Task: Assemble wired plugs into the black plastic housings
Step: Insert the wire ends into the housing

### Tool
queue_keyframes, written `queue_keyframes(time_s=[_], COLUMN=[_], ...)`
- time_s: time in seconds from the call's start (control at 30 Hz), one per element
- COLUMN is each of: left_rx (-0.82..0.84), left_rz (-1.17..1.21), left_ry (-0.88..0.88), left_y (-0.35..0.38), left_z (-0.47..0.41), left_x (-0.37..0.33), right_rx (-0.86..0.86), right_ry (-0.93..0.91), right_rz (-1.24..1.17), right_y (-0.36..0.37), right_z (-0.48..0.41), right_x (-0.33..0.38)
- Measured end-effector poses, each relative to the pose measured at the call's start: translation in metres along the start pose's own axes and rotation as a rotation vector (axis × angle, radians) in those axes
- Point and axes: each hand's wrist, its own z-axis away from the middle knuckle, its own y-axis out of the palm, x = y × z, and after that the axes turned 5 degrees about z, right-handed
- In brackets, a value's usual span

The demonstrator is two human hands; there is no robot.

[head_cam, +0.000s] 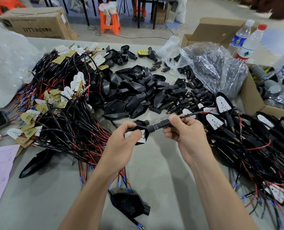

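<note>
My left hand (pixel 126 138) grips a black plastic housing (pixel 142 130) with a white LED board (pixel 134 136) seated in its open face; my thumb presses on the board. My right hand (pixel 186 130) pinches a black plug sleeve (pixel 161 125) joined to the housing's neck, and its black and red wire (pixel 196 113) trails off to the right. Both hands hover above the grey table (pixel 154 163). A pile of empty black housings (pixel 138 90) lies behind them.
A big tangle of wired LED boards (pixel 60 103) fills the left; assembled units (pixel 247 135) are heaped on the right. One housing (pixel 129 203) lies near the front edge. Loose plug sleeves (pixel 184 103), a plastic bag (pixel 212 67), cardboard boxes (pixel 252 95) and two bottles (pixel 247 42) stand at the back right.
</note>
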Motion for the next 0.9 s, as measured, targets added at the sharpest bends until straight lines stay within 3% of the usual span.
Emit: queue_keyframes(time_s=[0.1, 0.27, 0.5, 0.6, 0.8, 0.9], left_rx=[-0.052, -0.078, 0.043, 0.046, -0.113, -0.068], left_rz=[0.000, 0.274, 0.423, 0.383, 0.233, 0.242], left_ry=[0.059, 0.051, 0.067, 0.092, 0.152, 0.158], left_y=[-0.003, -0.004, -0.011, -0.013, -0.010, -0.007], left_z=[-0.001, -0.004, -0.005, -0.004, -0.004, 0.001], left_x=[0.000, 0.002, 0.001, 0.002, -0.002, -0.007], right_rx=[-0.012, -0.036, -0.025, 0.043, 0.187, 0.167], right_ry=[-0.033, -0.129, -0.142, -0.121, -0.063, -0.043], right_rz=[0.027, 0.091, 0.158, 0.167, 0.168, 0.145], right_y=[0.002, 0.008, 0.009, 0.006, -0.002, -0.007], right_z=[0.002, 0.004, 0.005, 0.005, 0.003, 0.000], right_x=[-0.002, 0.004, 0.011, 0.012, 0.016, 0.019])
